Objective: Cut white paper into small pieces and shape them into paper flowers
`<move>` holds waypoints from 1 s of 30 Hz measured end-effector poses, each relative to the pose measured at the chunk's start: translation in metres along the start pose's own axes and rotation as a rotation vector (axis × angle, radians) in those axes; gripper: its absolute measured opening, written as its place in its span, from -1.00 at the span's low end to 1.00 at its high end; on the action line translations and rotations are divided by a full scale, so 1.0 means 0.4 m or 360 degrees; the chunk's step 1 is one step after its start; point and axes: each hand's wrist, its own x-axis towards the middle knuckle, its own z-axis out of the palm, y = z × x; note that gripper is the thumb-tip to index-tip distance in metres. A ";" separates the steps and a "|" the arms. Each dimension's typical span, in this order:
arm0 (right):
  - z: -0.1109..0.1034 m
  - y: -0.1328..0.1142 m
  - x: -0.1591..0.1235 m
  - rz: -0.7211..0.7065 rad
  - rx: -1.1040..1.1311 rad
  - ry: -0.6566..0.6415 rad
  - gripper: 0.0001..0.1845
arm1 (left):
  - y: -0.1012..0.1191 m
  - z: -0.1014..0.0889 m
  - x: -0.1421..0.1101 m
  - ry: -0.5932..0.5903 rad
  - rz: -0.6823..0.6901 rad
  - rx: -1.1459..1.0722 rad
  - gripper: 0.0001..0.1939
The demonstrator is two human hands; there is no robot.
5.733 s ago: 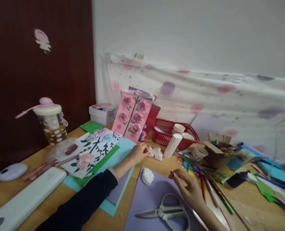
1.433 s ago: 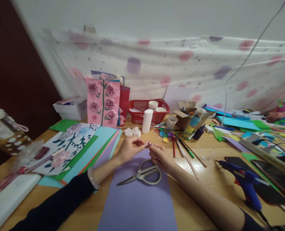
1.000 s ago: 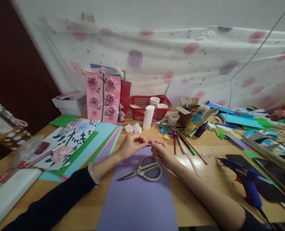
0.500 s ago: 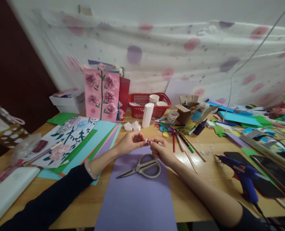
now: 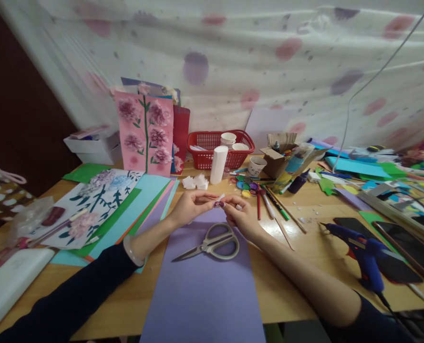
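Where both grips (image 5: 193, 207) (image 5: 242, 216) meet, white material (image 5: 221, 196) protrudes higher.

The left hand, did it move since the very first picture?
Yes, nearer and rightward. The left hand was left of the white roll; now it meets the right hand in front of that roll.

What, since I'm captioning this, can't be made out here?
In the head view:
White piece: partly hidden between left hand and right hand.
Bottle: cut off by the left edge.
Basket: front partly hidden by roll.
White specks: too small to identify.
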 end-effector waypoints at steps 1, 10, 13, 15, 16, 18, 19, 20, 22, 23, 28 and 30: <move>0.001 0.001 0.000 -0.0002 -0.0033 0.0010 -0.74 | -0.002 0.001 0.000 0.0010 0.0013 0.0016 -0.69; 0.000 0.003 0.000 0.0012 -0.0103 0.0058 -0.77 | -0.009 0.002 0.009 0.0122 0.0020 -0.0067 -0.72; -0.002 0.007 0.002 0.0010 -0.0099 0.0034 -0.76 | -0.007 0.008 0.007 0.0146 -0.0015 -0.0135 -0.71; -0.001 0.008 0.002 0.0006 -0.0108 0.0031 -0.75 | -0.009 0.013 0.003 0.0137 -0.0055 -0.0174 -0.68; -0.001 0.009 0.001 0.0005 -0.0116 0.0028 -0.74 | -0.011 0.015 0.002 0.0128 -0.0071 -0.0176 -0.65; 0.001 0.008 0.000 0.0008 -0.0120 0.0019 -0.74 | -0.016 0.018 0.000 0.0135 -0.0084 -0.0157 -0.60; 0.001 0.007 -0.001 0.0014 -0.0112 0.0017 -0.75 | -0.018 0.019 0.000 0.0151 -0.0084 -0.0149 -0.61; 0.001 0.006 -0.001 0.0021 -0.0098 0.0021 -0.76 | -0.020 0.018 0.001 0.0175 -0.0080 -0.0147 -0.62; -0.001 0.003 -0.001 0.0041 -0.0056 0.0048 -0.79 | -0.021 0.012 0.005 0.0247 -0.0053 -0.0162 -0.65; -0.002 0.000 0.001 0.0051 -0.0042 0.0069 -0.80 | -0.022 0.008 0.008 0.0293 -0.0037 -0.0176 -0.65; -0.011 -0.008 0.011 0.0121 -0.0167 0.0140 -0.86 | -0.028 -0.016 0.024 0.0572 -0.0025 -0.0307 -0.70; -0.014 -0.009 0.014 0.0165 -0.0285 0.0156 -0.88 | -0.031 -0.025 0.029 0.0653 -0.0032 -0.0395 -0.70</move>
